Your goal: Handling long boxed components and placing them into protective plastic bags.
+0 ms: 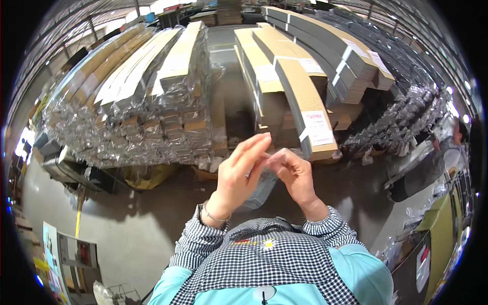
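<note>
In front of my chest, my two hands come together at the fingertips. My left hand (238, 172) has its fingers stretched out, pointing up and to the right, with the thumb near the other hand. The fingers of my right hand (295, 175) are bent into a pinch; whatever is between them, if anything, is too small to make out. Just below and behind the hands shows a pale, see-through plastic sheet or bag (262, 192). Whether it hangs from the fingers or lies lower down, I cannot tell.
Ahead on the left stands a stack of long plastic-wrapped bundles (168, 119). To the right are long strapped cardboard bundles (300, 86) with a white label (317, 127). A person (432, 165) is at the far right, near a green-covered surface (439, 229). A metal frame (76, 254) stands lower left.
</note>
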### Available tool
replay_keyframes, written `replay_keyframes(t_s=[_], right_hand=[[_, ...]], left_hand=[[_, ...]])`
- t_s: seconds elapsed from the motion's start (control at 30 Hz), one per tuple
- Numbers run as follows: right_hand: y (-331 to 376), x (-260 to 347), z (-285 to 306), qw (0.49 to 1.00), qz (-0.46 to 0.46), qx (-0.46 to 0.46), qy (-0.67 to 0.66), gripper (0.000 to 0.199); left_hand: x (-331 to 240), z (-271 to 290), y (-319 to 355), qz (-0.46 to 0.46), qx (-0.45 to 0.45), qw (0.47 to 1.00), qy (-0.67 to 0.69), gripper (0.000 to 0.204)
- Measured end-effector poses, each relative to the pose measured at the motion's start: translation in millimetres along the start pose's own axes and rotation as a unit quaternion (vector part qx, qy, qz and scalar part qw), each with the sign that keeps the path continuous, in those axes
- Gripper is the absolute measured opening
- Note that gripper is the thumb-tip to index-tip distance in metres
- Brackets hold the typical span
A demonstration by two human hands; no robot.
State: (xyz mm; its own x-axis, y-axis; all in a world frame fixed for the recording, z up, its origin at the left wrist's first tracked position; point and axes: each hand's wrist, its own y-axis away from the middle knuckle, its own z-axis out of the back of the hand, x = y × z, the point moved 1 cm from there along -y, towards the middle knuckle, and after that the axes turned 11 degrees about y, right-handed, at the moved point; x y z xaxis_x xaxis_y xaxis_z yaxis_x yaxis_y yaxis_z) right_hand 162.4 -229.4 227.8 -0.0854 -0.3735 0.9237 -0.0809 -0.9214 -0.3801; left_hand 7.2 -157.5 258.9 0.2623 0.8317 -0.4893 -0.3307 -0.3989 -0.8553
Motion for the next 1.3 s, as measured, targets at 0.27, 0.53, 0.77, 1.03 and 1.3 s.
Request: replay_keyframes(t_s=[0.27,0.53,0.77,1.03,1.3], right_hand=[[39,17,65,0.943,0.119,-0.214,0.227,0.007],[36,0,103,0.982,0.124,-0.114,-0.085,0.027],[38,13,168,0.982,0.104,0.078,-0.137,0.027],[36,-61,232,0.829,0.177,-0.002,0.530,0.007],[0,-37,227,0.856,0.299,-0.157,0.392,0.008]], left_hand=[[22,-34,12,0.182,-0.012,0.971,0.153,0.011],[47,-81,19,0.290,-0.017,0.885,0.364,0.023],[49,-87,32,0.370,0.120,0.702,0.597,0.046],[74,-113,-9,0.132,0.373,0.904,-0.160,0.013],[73,-128,-43,0.144,0.132,0.973,0.121,0.009]])
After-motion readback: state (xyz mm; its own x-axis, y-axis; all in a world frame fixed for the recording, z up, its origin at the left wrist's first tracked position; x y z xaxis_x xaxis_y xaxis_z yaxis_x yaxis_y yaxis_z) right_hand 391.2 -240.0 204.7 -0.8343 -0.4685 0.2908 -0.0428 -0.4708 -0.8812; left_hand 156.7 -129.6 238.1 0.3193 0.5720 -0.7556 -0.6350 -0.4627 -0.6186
